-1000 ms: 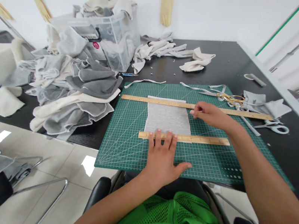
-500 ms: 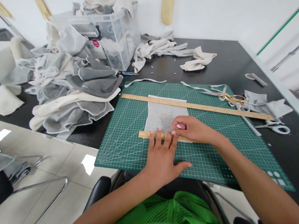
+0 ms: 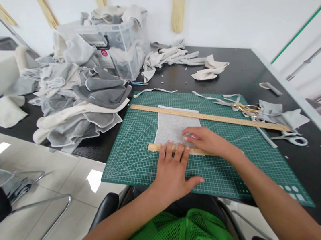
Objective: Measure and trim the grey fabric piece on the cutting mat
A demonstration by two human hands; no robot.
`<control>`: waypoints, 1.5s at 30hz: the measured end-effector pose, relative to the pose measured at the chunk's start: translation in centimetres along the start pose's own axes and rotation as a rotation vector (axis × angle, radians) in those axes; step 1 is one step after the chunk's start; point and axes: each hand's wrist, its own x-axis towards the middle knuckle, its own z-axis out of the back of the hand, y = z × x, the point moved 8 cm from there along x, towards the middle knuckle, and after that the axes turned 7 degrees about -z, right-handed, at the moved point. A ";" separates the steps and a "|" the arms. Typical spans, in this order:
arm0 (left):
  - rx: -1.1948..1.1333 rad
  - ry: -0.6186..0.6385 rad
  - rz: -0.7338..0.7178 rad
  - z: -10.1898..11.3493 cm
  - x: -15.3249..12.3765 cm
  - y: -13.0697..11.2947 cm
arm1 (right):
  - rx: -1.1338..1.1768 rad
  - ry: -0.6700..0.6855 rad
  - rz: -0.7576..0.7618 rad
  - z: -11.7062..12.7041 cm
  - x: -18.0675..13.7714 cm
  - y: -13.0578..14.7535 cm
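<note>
On the green cutting mat (image 3: 130, 157) lies a piece of light grey cloth (image 3: 174, 128). A short wooden ruler (image 3: 153, 147) crosses its near edge. My left hand (image 3: 171, 173) is open, fingers spread, the fingertips pressing on this ruler. Just to the right, my right hand (image 3: 204, 139) is closed around a small pink piece (image 3: 194, 136) that looks like tailor's chalk, mostly hidden by the fingers. It is over the cloth beside the ruler. A longer wooden ruler (image 3: 224, 117) lies across the far part of the cloth.
Gold-handled scissors (image 3: 245, 109) and white-handled scissors (image 3: 296, 140) lie to the right among cloth scraps (image 3: 296, 119). A heap of grey and white cloth pieces (image 3: 88, 123) is at left, before a clear plastic bin (image 3: 130, 53). A blue pen-like tool (image 3: 138, 83) lies near it.
My right hand's fingers have loosened and lifted slightly at the ruler, with the pink piece less visible. My left hand stays on the ruler. The whole view has shifted slightly.
</note>
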 end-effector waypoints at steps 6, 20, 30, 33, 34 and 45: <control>0.002 -0.018 0.008 0.2 0.0 -0.2 | -0.338 -0.337 -0.317 3.3 0.1 -6.0; 0.008 -0.011 0.009 0.2 0.0 -0.3 | -0.440 -0.407 -0.488 5.5 -0.7 -10.5; -0.002 -0.013 0.000 0.0 0.0 -0.3 | -0.376 -0.558 -0.465 6.4 -0.3 -9.9; -0.006 -0.012 -0.001 0.0 0.0 -0.3 | -0.237 -0.444 -0.270 5.7 0.3 -7.9; -0.005 -0.013 -0.002 -0.1 0.0 -0.3 | -0.189 -0.368 -0.206 5.1 0.5 -7.2; 0.013 -0.003 -0.008 -0.3 -0.1 -0.3 | -0.408 -0.231 -0.294 3.2 0.1 -6.9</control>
